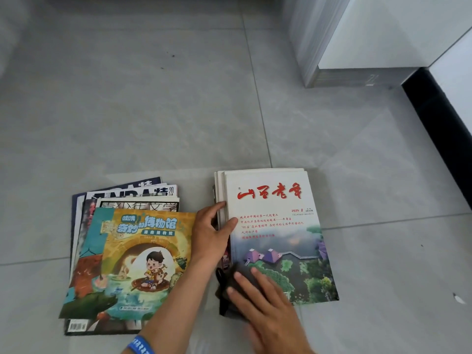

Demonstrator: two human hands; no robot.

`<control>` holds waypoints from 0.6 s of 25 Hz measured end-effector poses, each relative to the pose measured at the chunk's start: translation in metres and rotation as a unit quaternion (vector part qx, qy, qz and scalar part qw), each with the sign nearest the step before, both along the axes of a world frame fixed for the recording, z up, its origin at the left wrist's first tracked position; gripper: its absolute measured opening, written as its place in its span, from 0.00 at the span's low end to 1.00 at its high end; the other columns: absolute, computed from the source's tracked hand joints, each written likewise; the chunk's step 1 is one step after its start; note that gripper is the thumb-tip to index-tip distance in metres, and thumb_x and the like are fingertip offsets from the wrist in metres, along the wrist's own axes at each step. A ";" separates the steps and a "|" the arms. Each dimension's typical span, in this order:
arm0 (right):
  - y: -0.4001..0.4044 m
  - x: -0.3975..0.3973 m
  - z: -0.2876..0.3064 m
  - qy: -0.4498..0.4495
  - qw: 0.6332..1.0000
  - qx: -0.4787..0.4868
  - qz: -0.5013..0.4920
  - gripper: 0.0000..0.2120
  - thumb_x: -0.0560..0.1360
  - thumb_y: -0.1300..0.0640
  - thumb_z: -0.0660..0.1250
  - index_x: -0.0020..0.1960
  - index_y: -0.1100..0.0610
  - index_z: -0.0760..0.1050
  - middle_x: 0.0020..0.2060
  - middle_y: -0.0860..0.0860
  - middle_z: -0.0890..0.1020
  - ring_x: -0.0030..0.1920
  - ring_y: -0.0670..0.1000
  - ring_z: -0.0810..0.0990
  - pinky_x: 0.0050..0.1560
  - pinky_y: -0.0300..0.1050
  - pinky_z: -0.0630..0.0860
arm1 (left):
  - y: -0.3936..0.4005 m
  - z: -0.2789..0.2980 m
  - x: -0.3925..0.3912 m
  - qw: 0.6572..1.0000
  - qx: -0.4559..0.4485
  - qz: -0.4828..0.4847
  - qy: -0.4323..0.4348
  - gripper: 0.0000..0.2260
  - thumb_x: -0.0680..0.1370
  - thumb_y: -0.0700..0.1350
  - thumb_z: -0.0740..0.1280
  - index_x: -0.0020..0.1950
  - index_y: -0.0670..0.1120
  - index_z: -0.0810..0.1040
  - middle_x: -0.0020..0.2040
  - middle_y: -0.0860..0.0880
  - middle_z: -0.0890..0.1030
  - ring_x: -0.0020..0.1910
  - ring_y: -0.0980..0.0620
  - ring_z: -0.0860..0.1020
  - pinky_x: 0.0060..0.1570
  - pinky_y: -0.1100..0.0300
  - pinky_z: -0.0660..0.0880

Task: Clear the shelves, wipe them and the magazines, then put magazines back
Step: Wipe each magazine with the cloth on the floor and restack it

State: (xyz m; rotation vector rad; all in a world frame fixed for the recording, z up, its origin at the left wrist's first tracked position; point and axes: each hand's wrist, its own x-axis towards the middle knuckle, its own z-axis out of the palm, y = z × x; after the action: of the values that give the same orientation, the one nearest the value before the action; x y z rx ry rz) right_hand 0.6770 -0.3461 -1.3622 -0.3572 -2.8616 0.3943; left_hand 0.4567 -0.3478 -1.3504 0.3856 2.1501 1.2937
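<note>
left hand [213, 232]: gripping the left edge of the right stack, thumb on top of the white cover, fingers curled round the side. Blue wristband [141, 345] on that arm.
right hand [260, 297]: flat, fingers straight, pressing a dark cloth [231, 284] onto the bottom-left corner of the white magazine.
white magazine [275, 226]: top of the right stack, red brush-style title, landscape picture on the lower half. A few more edges poke out under it on the left.
left pile [122, 254]: fanned out messy on the floor, kids' cartoon magazine [138, 261] with a boy in a boat on top, just beside my left forearm.
floor [153, 111]: grey tiles, both stacks sit straight on it.
white cabinet [370, 39]: top right, well apart from the stacks.
</note>
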 end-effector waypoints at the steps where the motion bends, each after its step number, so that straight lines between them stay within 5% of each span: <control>1: 0.015 0.010 0.001 -0.008 1.000 0.002 -0.007 0.25 0.76 0.52 0.63 0.74 0.48 0.71 0.75 0.47 0.69 0.75 0.56 0.67 0.66 0.54 0.71 | 0.000 0.000 -0.001 1.000 -0.003 0.000 -0.004 0.21 0.73 0.44 0.75 0.65 0.51 0.78 0.61 0.54 0.75 0.61 0.55 0.73 0.64 0.58 0.72; 6: 0.017 0.026 0.003 0.021 0.960 0.004 -0.278 0.21 0.79 0.53 0.56 0.70 0.54 0.76 0.74 0.50 0.70 0.74 0.59 0.68 0.66 0.58 0.71 | -0.003 -0.001 0.007 1.000 0.011 0.017 -0.019 0.20 0.75 0.43 0.73 0.66 0.52 0.77 0.63 0.52 0.76 0.62 0.54 0.74 0.66 0.55 0.72; 12: 0.015 -0.006 -0.004 -0.001 0.997 0.072 0.039 0.21 0.80 0.54 0.61 0.72 0.47 0.72 0.74 0.48 0.71 0.73 0.55 0.70 0.70 0.52 0.69 | -0.001 -0.001 0.003 1.000 0.001 0.008 -0.030 0.20 0.74 0.44 0.74 0.65 0.54 0.78 0.62 0.52 0.77 0.61 0.56 0.75 0.65 0.56 0.72; 15: 0.065 0.005 0.004 -0.014 0.997 0.000 -0.077 0.26 0.76 0.52 0.63 0.74 0.49 0.70 0.76 0.46 0.67 0.77 0.54 0.63 0.70 0.59 0.71 | -0.003 0.001 0.003 0.999 0.008 0.008 -0.035 0.20 0.74 0.44 0.74 0.66 0.54 0.78 0.61 0.54 0.76 0.61 0.56 0.75 0.64 0.60 0.71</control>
State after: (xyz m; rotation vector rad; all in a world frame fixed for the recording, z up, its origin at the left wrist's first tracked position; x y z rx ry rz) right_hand 0.6821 -0.2815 -1.3580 -0.5833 -2.8359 0.3616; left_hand 0.4593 -0.3512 -1.3490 0.3258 2.0894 1.3146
